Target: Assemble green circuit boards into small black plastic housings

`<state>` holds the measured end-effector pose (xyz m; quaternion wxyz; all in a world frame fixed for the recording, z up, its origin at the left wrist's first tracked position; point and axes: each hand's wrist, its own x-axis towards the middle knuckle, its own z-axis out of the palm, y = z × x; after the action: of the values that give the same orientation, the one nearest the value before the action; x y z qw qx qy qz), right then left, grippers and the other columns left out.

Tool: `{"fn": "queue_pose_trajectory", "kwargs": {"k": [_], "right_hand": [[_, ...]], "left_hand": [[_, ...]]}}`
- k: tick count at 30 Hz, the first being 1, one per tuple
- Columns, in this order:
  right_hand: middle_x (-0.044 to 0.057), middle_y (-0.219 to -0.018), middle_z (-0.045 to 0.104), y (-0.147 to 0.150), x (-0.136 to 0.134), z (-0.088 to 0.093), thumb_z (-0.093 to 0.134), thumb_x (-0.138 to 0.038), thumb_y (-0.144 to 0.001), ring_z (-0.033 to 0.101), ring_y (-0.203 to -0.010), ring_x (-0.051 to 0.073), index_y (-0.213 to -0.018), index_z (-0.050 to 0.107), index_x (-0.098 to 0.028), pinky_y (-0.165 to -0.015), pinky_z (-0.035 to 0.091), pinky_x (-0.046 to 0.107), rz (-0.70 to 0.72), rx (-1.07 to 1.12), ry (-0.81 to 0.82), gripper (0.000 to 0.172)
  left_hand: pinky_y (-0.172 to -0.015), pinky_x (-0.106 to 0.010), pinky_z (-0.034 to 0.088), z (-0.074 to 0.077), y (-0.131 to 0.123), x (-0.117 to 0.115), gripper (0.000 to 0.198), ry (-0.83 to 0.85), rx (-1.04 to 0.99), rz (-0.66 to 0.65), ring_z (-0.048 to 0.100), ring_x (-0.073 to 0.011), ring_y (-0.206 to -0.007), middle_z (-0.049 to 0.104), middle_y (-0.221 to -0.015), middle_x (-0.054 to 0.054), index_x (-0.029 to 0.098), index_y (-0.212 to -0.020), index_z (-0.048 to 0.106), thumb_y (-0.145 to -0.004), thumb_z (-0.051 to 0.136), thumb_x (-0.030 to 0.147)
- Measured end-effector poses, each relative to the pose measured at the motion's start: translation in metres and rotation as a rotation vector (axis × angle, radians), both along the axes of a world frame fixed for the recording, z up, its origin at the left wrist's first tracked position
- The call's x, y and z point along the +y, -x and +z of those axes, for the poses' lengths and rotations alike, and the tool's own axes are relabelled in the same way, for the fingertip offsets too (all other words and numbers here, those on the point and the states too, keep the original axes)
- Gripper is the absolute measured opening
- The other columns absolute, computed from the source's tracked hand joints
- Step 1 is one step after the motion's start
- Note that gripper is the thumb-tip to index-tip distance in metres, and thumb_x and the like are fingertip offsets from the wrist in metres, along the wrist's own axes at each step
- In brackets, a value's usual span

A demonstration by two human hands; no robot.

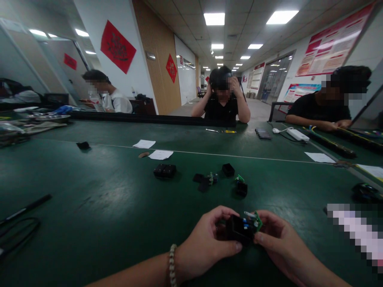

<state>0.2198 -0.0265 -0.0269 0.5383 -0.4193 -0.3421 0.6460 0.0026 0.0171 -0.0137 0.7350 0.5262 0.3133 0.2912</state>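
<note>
My left hand (pixel 209 235), with a beaded bracelet at the wrist, is closed round a small black plastic box (pixel 235 229) whose open side shows. Between the fingertips of my right hand (pixel 273 233) is a green circuit board (pixel 257 221) with blue and silvery parts on it. The board is right at the box's right side, its parts overlapping the edge; how far in they reach I cannot tell. Beyond my hands lie another open black box (pixel 228 170), a black box with a board (pixel 241 188), and flat black pieces (pixel 203 184) beside a further circuit board (pixel 212 178).
Two closed black boxes (pixel 164 170) stand together at centre left on the green table (pixel 119 223). White papers (pixel 160 154) lie beyond them. A black cable (pixel 22 223) is at the left, a white power strip (pixel 297 134) at the far right. Several people sit around the table.
</note>
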Motion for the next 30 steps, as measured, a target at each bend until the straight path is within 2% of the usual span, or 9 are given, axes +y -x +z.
{"fn": "queue_pose_trajectory", "kwargs": {"k": [4,9,14,16,20,22,26,30], "right_hand": [[0.005,-0.092,0.081,0.001,-0.002,0.002,0.101,-0.030,-0.060,0.071,-0.085,0.020,-0.094,0.085,-0.025,-0.080,0.056,0.033,-0.014,-0.088,-0.025,0.039],[0.004,-0.099,0.077,0.000,-0.004,0.003,0.099,-0.031,-0.062,0.069,-0.077,0.019,-0.095,0.085,-0.028,-0.071,0.057,0.033,-0.045,-0.217,-0.110,0.036],[0.006,-0.108,0.072,0.001,-0.010,0.007,0.094,-0.030,-0.070,0.072,-0.083,0.020,-0.100,0.086,-0.031,-0.075,0.060,0.032,-0.065,-0.404,-0.214,0.031],[0.006,-0.106,0.072,0.002,-0.012,0.010,0.093,-0.030,-0.072,0.072,-0.080,0.019,-0.101,0.086,-0.031,-0.073,0.061,0.032,-0.086,-0.477,-0.259,0.030],[0.006,-0.092,0.073,0.003,-0.011,0.016,0.091,-0.030,-0.073,0.072,-0.080,0.023,-0.080,0.084,-0.029,-0.069,0.061,0.033,-0.145,-0.603,-0.371,0.010],[0.007,-0.089,0.074,0.002,-0.010,0.017,0.089,-0.031,-0.075,0.073,-0.082,0.025,-0.070,0.083,-0.028,-0.070,0.060,0.034,-0.151,-0.673,-0.414,0.008],[0.008,-0.091,0.075,-0.002,-0.008,0.017,0.086,-0.033,-0.078,0.073,-0.085,0.028,-0.071,0.085,-0.029,-0.071,0.061,0.037,-0.147,-0.743,-0.444,0.008],[0.009,-0.095,0.077,-0.002,-0.008,0.018,0.083,-0.027,-0.081,0.075,-0.087,0.027,-0.074,0.086,-0.029,-0.076,0.062,0.039,-0.128,-0.790,-0.499,0.008]], "left_hand": [[-0.096,-0.042,0.052,0.001,0.001,-0.001,0.052,0.002,0.021,-0.003,0.069,-0.0238,-0.107,0.071,-0.119,-0.008,0.020,-0.118,0.064,-0.071,0.086,0.012],[-0.095,-0.042,0.051,0.001,0.001,-0.001,0.051,-0.009,0.048,-0.001,0.069,-0.0245,-0.107,0.072,-0.117,-0.008,0.021,-0.117,0.065,-0.070,0.087,0.014],[-0.092,-0.040,0.052,0.003,0.002,-0.001,0.052,-0.002,0.036,-0.001,0.068,-0.0229,-0.105,0.071,-0.116,-0.007,0.021,-0.119,0.064,-0.072,0.087,0.016],[-0.091,-0.039,0.052,0.004,0.001,-0.001,0.051,-0.006,0.024,-0.001,0.068,-0.0213,-0.102,0.071,-0.114,-0.007,0.020,-0.118,0.064,-0.073,0.088,0.018],[-0.087,-0.035,0.052,0.005,0.000,-0.001,0.048,-0.004,-0.002,0.017,0.067,-0.0174,-0.094,0.070,-0.108,-0.005,0.020,-0.116,0.065,-0.074,0.087,0.020],[-0.082,-0.033,0.052,0.004,-0.001,-0.001,0.047,0.018,-0.005,0.019,0.066,-0.0157,-0.089,0.070,-0.106,-0.004,0.019,-0.116,0.065,-0.075,0.087,0.020],[-0.078,-0.032,0.052,0.002,-0.001,-0.001,0.047,0.036,0.008,0.020,0.066,-0.0150,-0.086,0.070,-0.106,-0.005,0.018,-0.117,0.064,-0.076,0.087,0.020],[-0.086,-0.036,0.053,0.001,0.000,0.000,0.047,-0.016,0.031,0.031,0.067,-0.0188,-0.095,0.071,-0.109,-0.007,0.018,-0.119,0.064,-0.077,0.086,0.020]]}}
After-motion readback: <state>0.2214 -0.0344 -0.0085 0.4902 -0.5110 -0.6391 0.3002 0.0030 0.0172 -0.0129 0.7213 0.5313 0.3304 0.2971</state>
